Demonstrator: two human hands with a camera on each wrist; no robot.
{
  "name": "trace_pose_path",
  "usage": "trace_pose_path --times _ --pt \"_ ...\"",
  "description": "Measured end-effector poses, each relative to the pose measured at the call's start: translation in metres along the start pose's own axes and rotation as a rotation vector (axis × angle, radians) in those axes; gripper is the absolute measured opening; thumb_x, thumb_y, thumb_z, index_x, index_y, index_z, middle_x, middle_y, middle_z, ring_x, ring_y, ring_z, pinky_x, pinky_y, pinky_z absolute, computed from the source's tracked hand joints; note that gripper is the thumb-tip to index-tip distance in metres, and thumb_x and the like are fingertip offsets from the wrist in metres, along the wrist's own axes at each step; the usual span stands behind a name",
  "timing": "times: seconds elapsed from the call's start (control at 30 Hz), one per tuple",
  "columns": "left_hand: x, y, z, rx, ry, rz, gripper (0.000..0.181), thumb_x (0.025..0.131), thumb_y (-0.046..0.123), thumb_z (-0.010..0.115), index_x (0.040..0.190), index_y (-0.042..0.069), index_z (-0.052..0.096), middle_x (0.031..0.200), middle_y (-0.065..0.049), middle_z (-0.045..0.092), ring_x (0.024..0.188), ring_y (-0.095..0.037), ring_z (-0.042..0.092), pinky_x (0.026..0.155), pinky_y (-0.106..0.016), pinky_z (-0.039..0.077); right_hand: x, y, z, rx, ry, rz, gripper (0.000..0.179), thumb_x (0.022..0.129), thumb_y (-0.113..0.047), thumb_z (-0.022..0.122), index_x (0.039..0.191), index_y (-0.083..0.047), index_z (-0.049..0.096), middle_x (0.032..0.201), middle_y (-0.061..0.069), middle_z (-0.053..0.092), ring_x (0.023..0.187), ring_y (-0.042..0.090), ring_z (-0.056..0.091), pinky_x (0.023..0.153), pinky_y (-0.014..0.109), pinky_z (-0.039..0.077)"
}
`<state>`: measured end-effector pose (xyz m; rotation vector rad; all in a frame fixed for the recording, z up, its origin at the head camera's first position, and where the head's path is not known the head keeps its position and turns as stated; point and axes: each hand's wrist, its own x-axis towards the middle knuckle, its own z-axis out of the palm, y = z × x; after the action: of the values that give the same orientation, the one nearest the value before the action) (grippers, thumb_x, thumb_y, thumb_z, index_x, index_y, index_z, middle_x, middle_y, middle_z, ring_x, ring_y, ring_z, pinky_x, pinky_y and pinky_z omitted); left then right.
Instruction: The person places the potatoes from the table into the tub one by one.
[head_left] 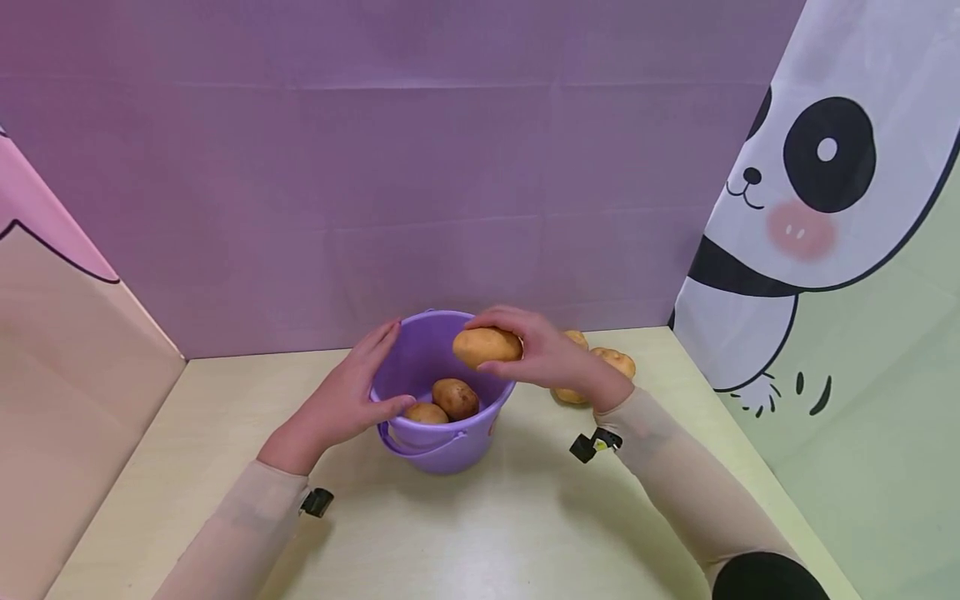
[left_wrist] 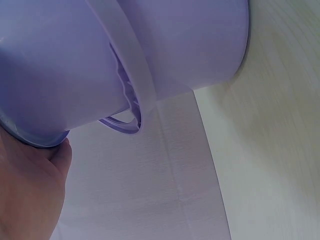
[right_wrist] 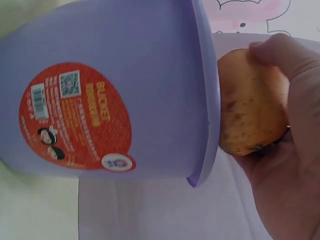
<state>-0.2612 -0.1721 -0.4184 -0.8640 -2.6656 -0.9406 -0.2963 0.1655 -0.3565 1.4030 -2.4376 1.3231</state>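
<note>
A purple bucket (head_left: 442, 454) stands upright on the table, its handle (head_left: 420, 446) hanging down the near side. Two potatoes (head_left: 455, 399) show inside it. My left hand (head_left: 348, 400) holds the bucket's left rim, with the thumb reaching over the near edge; in the left wrist view part of this hand (left_wrist: 30, 185) lies against the rim. Above the right side of the opening, my right hand (head_left: 543, 354) grips another potato (head_left: 487, 347) between thumb and fingers. The right wrist view shows that potato (right_wrist: 250, 102) close beside the rim, brown spots on its skin.
Several more potatoes (head_left: 615, 361) lie on the table right of the bucket, partly hidden behind my right hand. A purple backdrop (head_left: 375, 208) rises behind the table (head_left: 480, 550), and a panda-print panel (head_left: 825, 250) borders it on the right.
</note>
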Motion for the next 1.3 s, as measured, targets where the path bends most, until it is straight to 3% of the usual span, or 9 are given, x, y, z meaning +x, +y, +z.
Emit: trace_pose_path --times 0.47,0.87,1.3 --pt "0.0 0.0 0.0 0.007 0.001 0.0 0.108 0.095 0.048 0.081 0.174 0.0 0.025 0.181 -0.021 0.023 0.166 -0.045 0.023 0.128 -0.07 0.029 0.016 0.0 0.012 -0.022 -0.138 -0.053 0.051 0.094 -0.015 0.088 0.143 -0.008 0.071 0.14 0.005 0.071 0.123 0.019 0.066 0.102 0.036 0.059" --pt "0.0 -0.002 0.0 0.004 0.004 0.004 0.108 0.095 0.045 0.082 0.175 0.0 0.024 0.181 -0.021 0.022 0.166 -0.044 0.023 0.128 -0.069 0.029 0.023 0.002 0.02 -0.008 -0.225 -0.075 0.05 0.095 -0.016 0.085 0.142 -0.007 0.07 0.136 0.005 0.07 0.116 0.018 0.064 0.097 0.035 0.058" --pt "0.0 -0.001 0.0 0.0 -0.009 -0.006 0.112 0.095 0.053 0.081 0.175 0.001 0.023 0.183 -0.017 0.019 0.168 -0.041 0.02 0.13 -0.067 0.028 0.03 0.006 0.027 -0.034 -0.248 -0.099 0.05 0.093 -0.013 0.087 0.139 -0.007 0.07 0.131 0.005 0.072 0.112 0.016 0.065 0.096 0.034 0.057"
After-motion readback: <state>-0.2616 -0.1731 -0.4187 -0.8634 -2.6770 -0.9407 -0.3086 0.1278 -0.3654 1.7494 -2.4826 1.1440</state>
